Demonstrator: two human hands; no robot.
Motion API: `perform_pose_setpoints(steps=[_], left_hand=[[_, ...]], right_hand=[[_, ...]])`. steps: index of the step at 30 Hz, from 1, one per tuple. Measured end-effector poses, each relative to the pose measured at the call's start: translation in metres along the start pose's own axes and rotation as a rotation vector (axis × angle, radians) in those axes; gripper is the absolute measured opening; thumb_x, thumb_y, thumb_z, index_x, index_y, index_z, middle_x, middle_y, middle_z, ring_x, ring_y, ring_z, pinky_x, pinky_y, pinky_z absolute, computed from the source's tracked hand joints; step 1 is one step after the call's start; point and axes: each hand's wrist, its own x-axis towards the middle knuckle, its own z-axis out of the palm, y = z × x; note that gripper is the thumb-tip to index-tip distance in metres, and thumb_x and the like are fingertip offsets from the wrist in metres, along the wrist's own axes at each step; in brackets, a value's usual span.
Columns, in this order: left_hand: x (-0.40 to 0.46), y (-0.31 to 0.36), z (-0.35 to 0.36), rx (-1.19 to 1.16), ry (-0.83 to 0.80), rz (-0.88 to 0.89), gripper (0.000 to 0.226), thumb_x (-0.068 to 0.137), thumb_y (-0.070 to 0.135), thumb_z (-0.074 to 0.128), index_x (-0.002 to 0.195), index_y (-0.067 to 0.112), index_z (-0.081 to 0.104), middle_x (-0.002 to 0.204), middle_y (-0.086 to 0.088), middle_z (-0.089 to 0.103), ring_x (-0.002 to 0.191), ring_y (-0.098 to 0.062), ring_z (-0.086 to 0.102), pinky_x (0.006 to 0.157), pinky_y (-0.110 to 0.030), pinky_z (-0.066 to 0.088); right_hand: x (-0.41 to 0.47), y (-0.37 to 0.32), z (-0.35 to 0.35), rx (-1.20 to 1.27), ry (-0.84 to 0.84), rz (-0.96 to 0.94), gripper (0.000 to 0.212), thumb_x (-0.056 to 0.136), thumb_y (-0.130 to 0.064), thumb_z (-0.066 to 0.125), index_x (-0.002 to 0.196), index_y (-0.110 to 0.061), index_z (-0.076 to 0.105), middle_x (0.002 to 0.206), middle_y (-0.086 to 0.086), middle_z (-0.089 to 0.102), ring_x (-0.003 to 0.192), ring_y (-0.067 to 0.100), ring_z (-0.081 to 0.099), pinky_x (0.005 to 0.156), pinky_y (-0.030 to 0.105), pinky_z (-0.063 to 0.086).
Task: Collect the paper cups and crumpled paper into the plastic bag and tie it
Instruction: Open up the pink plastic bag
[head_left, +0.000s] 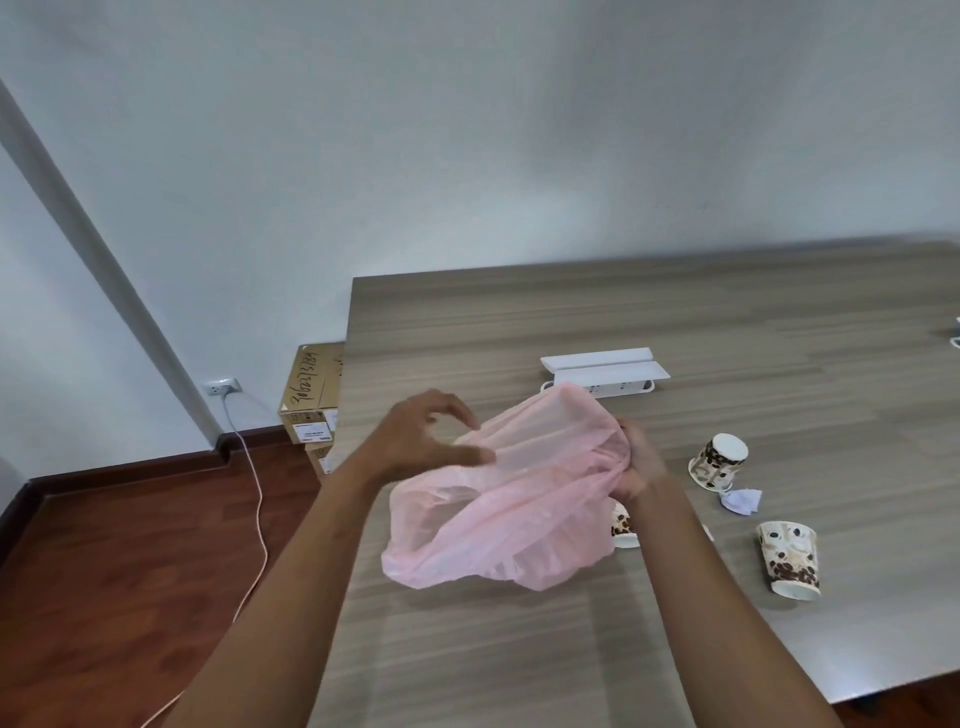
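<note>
Opening the bag (498, 509) is the step now, I think; nothing looks packed yet. The pink bag hangs just over the table (727, 322), mid-pic, and looks empty.

Still out on the table: cup (719, 462) at 3 o'clock from the bag, lying tipped; 2nd cup (789, 558) at 4 o'clock, on its side; 3rd cup (622, 525) partly hid behind the bag & right arm. Paper ball (740, 501) sits btwn the first two cups. Left to do: all cups + paper in, then tie.

Right hand (636, 462) is curled tight on the bag's bunched edge. Left hand (431, 441) has loose, spread fingers at the bag's rim, touching it; can't tell if it pinches.
</note>
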Motion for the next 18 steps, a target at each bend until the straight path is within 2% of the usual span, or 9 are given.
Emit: perform_pose_setpoints(steps=[4,7,9,10,11,13,14,16,18], left_hand=[[0.009,0.010,0.027,0.285,-0.159,0.069,0.055,0.050,0.057,0.090,0.097,0.036,0.071,0.096,0.018,0.068,0.095,0.004,0.059,0.086,-0.019,0.044],[0.019,0.005,0.042,0.267,-0.098,0.078,0.028,0.064,0.041,0.089,0.082,0.025,0.074,0.082,0.015,0.066,0.079,0.002,0.057,0.073,-0.021,0.042],[0.022,0.007,0.044,0.166,-0.030,0.038,0.021,0.072,0.031,0.086,0.070,0.023,0.067,0.072,0.011,0.063,0.067,0.001,0.053,0.067,-0.020,0.039],[0.024,0.008,0.043,0.100,0.013,0.002,0.024,0.073,0.029,0.085,0.067,0.023,0.063,0.068,0.010,0.061,0.062,-0.001,0.051,0.063,-0.020,0.038],[0.026,0.010,0.040,0.047,0.071,-0.033,0.027,0.074,0.027,0.084,0.065,0.023,0.059,0.065,0.008,0.058,0.059,-0.004,0.049,0.060,-0.020,0.038],[0.029,0.014,0.035,0.022,0.207,-0.056,0.029,0.076,0.021,0.082,0.065,0.022,0.055,0.066,0.003,0.058,0.059,-0.010,0.048,0.056,-0.020,0.036],[0.030,0.017,0.031,0.027,0.264,-0.051,0.027,0.076,0.018,0.079,0.067,0.020,0.054,0.068,0.000,0.060,0.061,-0.012,0.048,0.056,-0.019,0.036],[0.033,0.022,0.026,0.031,0.332,-0.029,0.023,0.079,0.014,0.075,0.069,0.016,0.054,0.071,-0.002,0.059,0.064,-0.014,0.048,0.056,-0.015,0.034],[0.037,0.028,0.022,0.033,0.379,-0.020,0.022,0.082,0.013,0.070,0.069,0.016,0.052,0.070,0.001,0.057,0.065,-0.012,0.047,0.057,-0.014,0.034]], right_hand=[[0.002,0.001,0.007,0.047,-0.024,0.015,0.065,0.004,0.010,0.088,0.065,-0.002,0.069,0.061,0.013,0.065,0.053,0.028,0.067,0.054,0.043,0.059],[0.002,-0.001,0.009,-0.011,-0.038,0.052,0.066,0.019,0.001,0.094,0.081,-0.001,0.070,0.068,0.014,0.069,0.060,0.028,0.070,0.058,0.038,0.060],[0.001,-0.004,0.009,-0.107,-0.023,0.072,0.061,0.052,-0.026,0.092,0.103,-0.003,0.068,0.087,0.015,0.071,0.080,0.031,0.070,0.074,0.038,0.059],[0.001,-0.006,0.009,-0.163,-0.009,0.052,0.067,0.061,-0.044,0.088,0.111,-0.005,0.067,0.098,0.017,0.070,0.093,0.032,0.068,0.085,0.042,0.057],[0.000,-0.008,0.007,-0.236,0.022,0.000,0.081,0.058,-0.060,0.085,0.116,-0.007,0.066,0.108,0.017,0.069,0.102,0.033,0.065,0.094,0.045,0.053],[-0.003,-0.011,0.004,-0.520,0.124,-0.200,0.106,0.037,-0.074,0.085,0.124,-0.018,0.063,0.123,0.013,0.067,0.108,0.026,0.065,0.102,0.046,0.048],[-0.004,-0.012,0.003,-0.760,0.204,-0.302,0.114,0.032,-0.074,0.086,0.132,-0.027,0.057,0.125,0.007,0.066,0.107,0.020,0.065,0.102,0.043,0.049],[-0.003,-0.011,0.005,-1.186,0.343,-0.423,0.122,0.034,-0.066,0.089,0.143,-0.039,0.042,0.123,-0.006,0.061,0.109,0.014,0.061,0.101,0.038,0.049],[0.004,-0.009,0.007,-1.399,0.376,-0.504,0.117,0.046,-0.048,0.094,0.147,-0.036,0.036,0.122,-0.008,0.059,0.115,0.016,0.056,0.101,0.036,0.046]])
